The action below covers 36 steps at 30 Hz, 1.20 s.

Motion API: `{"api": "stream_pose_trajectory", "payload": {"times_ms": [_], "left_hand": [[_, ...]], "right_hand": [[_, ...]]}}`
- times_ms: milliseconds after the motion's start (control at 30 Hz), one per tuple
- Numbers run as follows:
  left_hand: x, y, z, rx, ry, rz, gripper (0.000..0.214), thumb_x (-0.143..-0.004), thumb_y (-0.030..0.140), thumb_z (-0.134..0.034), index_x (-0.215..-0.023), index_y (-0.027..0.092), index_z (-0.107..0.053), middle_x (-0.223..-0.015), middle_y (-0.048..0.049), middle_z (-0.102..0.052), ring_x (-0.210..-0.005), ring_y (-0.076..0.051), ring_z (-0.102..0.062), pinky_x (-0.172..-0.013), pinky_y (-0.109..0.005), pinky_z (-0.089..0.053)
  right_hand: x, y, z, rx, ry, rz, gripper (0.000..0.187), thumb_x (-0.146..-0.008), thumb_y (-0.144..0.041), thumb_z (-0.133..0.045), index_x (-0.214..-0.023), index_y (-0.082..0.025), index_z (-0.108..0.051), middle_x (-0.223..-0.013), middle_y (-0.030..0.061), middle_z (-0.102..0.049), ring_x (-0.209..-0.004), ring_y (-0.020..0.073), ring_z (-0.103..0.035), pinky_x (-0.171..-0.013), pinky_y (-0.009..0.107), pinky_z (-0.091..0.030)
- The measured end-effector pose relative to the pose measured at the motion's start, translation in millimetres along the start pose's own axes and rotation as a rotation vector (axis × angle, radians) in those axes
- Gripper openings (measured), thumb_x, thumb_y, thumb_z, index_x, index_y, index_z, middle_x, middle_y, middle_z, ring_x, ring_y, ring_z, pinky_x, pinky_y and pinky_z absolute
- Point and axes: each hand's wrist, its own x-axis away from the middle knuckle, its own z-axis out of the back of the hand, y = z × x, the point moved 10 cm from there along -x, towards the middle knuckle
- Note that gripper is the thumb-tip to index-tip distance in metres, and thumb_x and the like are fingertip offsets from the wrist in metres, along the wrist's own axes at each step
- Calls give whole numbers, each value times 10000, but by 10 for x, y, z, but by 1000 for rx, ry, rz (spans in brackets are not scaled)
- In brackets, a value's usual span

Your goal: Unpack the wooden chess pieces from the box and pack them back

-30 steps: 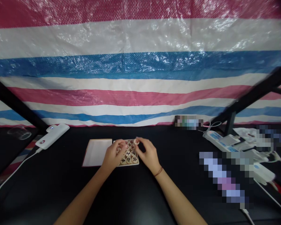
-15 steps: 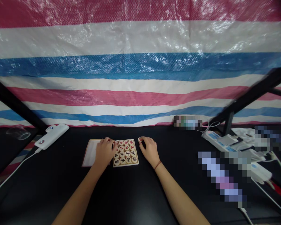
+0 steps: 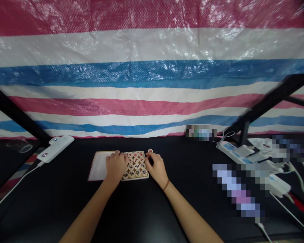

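Observation:
A shallow box [image 3: 135, 179] of round Chinese chess pieces [image 3: 136, 166], lettered in red and black, lies on the dark table. My left hand [image 3: 116, 167] lies over its left side, fingers together and bent over the edge; they hide the leftmost pieces near the back. To the left a flat pale lid [image 3: 99, 165] with a brown rim is partly under that hand. My right hand [image 3: 157, 168] is at the box's right edge, thumb and forefinger apart with no piece visible between them. Just beyond its fingertips, a loose red-lettered chess piece [image 3: 150, 151] sits outside the box.
A white power bank [image 3: 55, 148] with a cable stands at the left, near a clear plastic cup [image 3: 19, 145]. Power strips [image 3: 234, 152] and tangled white cables lie at the right, beside blurred-out items. A striped tarp [image 3: 131, 106] hangs behind the table.
My right hand has drawn away from the loose chess piece to the box's right edge, leaving the piece on the table. My left hand has shifted slightly right and its fingers have lowered onto the box.

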Motion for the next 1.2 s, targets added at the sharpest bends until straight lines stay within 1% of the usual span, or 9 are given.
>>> {"api": "stream_pose_trajectory", "payload": {"times_ms": [100,267,433,600,767,833,967,1067,1200], "left_hand": [[0,12,-31,-2,-31,-7,369,-913,263,-364,-866,129,-705,-894,-142,-661,-825,-286,-632,-704,-386,-414],[7,28,7,72,57,-65,250,-904,245,-416,-871,153,-647,-904,-115,-645,-857,-269,-609,-683,-350,-420],[-18,15,-7,179,71,-125,183,-893,190,-445,-864,186,-626,-816,-69,-673,-810,-250,-614,-702,-347,-430],[42,81,244,497,226,-221,173,-915,257,-465,-970,203,-620,-933,-53,-710,-840,-208,-649,-790,-342,-465],[169,237,254,791,167,-233,160,-920,300,-464,-956,227,-602,-934,-21,-714,-827,-163,-663,-755,-277,-506],[179,218,244,803,180,-204,176,-921,316,-460,-986,228,-598,-928,-25,-708,-827,-165,-661,-759,-282,-512],[129,121,230,695,227,-184,213,-913,325,-468,-1018,207,-611,-882,-49,-695,-814,-188,-649,-775,-323,-504],[93,66,193,627,228,-171,193,-903,294,-475,-985,207,-626,-907,-54,-700,-844,-199,-648,-812,-345,-491],[73,44,122,563,196,-156,168,-895,268,-484,-921,211,-639,-910,-45,-706,-851,-202,-647,-808,-344,-475]], "right_hand": [[6,12,-10,-20,-3,-15,180,-844,-211,-494,-951,-198,-638,-811,37,-666,-786,199,-585,-762,314,-446],[12,38,-24,-41,4,-29,182,-841,-210,-494,-933,-199,-651,-800,36,-674,-771,198,-590,-751,315,-459],[3,25,120,-75,101,-40,184,-854,-226,-473,-860,-192,-654,-789,48,-674,-734,189,-606,-721,317,-478],[40,-412,189,-86,113,191,213,-857,-283,-557,-1041,-202,-628,-992,82,-685,-932,218,-628,-842,367,-489],[120,-672,108,-152,38,364,249,-907,-261,-522,-1139,-236,-609,-1092,78,-681,-1024,200,-634,-892,351,-507],[67,-554,135,-128,58,326,227,-911,-264,-514,-1106,-233,-624,-1063,75,-688,-995,198,-642,-888,350,-507],[-133,-56,263,32,167,136,198,-907,-277,-497,-1024,-198,-635,-990,88,-685,-941,213,-630,-863,372,-487],[-227,196,163,125,79,87,168,-897,-276,-502,-956,-193,-636,-926,76,-687,-909,220,-614,-832,361,-469],[-223,309,44,199,2,53,150,-873,-250,-531,-975,-192,-625,-915,66,-684,-888,220,-601,-808,338,-439]]}}
